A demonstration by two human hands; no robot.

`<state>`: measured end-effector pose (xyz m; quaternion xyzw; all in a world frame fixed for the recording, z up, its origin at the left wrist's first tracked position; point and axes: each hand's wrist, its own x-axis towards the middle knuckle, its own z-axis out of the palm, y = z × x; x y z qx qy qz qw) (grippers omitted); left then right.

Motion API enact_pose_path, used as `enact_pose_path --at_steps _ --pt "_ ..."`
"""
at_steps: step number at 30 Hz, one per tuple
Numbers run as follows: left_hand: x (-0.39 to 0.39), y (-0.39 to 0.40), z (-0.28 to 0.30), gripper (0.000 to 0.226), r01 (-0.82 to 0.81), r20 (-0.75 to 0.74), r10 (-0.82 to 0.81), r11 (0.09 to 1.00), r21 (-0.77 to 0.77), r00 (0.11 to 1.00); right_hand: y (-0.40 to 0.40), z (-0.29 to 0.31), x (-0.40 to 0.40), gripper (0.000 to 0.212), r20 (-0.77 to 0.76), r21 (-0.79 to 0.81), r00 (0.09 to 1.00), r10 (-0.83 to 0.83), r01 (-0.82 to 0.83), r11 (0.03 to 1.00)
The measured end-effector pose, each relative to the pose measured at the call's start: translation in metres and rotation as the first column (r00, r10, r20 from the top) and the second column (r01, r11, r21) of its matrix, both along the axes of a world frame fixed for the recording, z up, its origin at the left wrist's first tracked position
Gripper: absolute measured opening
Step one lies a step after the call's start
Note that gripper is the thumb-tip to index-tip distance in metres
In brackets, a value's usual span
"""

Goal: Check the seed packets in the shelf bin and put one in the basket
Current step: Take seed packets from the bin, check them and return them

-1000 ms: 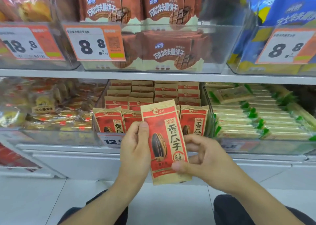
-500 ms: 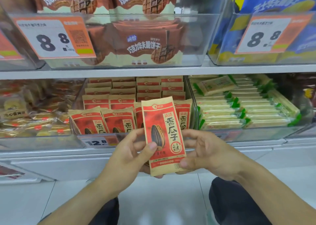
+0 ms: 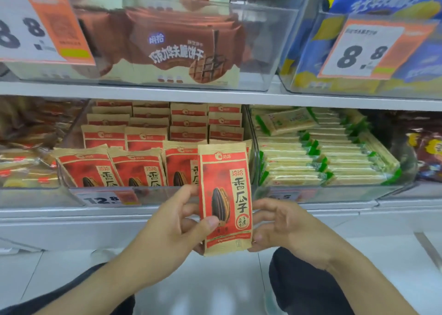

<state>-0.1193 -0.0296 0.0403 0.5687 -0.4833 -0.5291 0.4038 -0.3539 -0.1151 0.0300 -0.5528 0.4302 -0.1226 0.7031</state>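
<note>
Head view: low look at two shelf tiers, knees at bottom edge
Open room: pale tiled floor (image 3: pixel 215 288) between the dark trouser legs and the shelf base; free air between the hands and the bin front
Shelf edge: white lower shelf lip (image 3: pixel 71 210) runs across just behind the fingertips; upper shelf board (image 3: pixel 311 99) overhead
Left hand (image 3: pixel 167 233): raised from lower left, thumb pressed on the packet's front near the printed seed, fingers curled behind its left edge, gripping it
Right hand (image 3: pixel 284 226): raised from lower right, fingers curved round the packet's right edge, thumb near the bottom corner, holding it
Held seed packet (image 3: pixel 224 195): red and kraft sunflower seed packet, upright, front toward the camera, in front of the bin's right end, its top overlapping the front row
Seed bin (image 3: pixel 167 191): clear plastic, price tag (image 3: pixel 105 198) reading 12.8 on the front wall; matching seed packets (image 3: pixel 134 166) standing in rows, front row leaning back
Right neighbour bin (image 3: pixel 358 190): clear, stacked with pale packs with green ends (image 3: pixel 311 161)
Left neighbour: blurred yellow-brown wrapped snacks (image 3: pixel 26 161)
Upper tier: clear bin with brown waffle biscuit bags (image 3: pixel 177 49); blue and yellow bags (image 3: pixel 387 1) at right; orange 8.8 tags (image 3: pixel 366 49)
Basket: out of sight
</note>
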Motion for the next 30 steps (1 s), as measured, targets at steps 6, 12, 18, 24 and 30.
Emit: enact_pose_path --at_steps 6,12,18,24,30 --pt "-0.003 0.012 -0.007 0.044 0.123 0.539 -0.043 0.986 -0.114 0.841 0.022 0.0 0.02 0.074 0.065 -0.202 0.966 -0.251 0.259 0.944" --pt "-0.015 0.017 -0.008 0.051 0.21 0.544 -0.151 0.977 -0.048 0.825 0.039 -0.011 0.048 0.083 0.066 -0.216 0.947 -0.315 0.322 0.922" --pt "-0.007 0.013 0.004 0.032 0.09 0.414 -0.021 0.985 -0.148 0.91 0.035 -0.007 0.047 0.064 0.082 -0.16 0.97 -0.227 0.238 0.958" --pt "-0.01 0.006 0.005 0.018 -0.062 0.291 0.132 0.969 -0.238 0.948 0.044 -0.01 0.053 0.055 0.102 -0.138 0.984 -0.148 0.162 0.977" --pt "-0.01 0.005 0.002 0.021 -0.113 0.176 0.145 0.978 -0.176 0.974 0.045 -0.012 0.057 0.039 0.122 -0.007 0.971 -0.205 0.208 0.978"
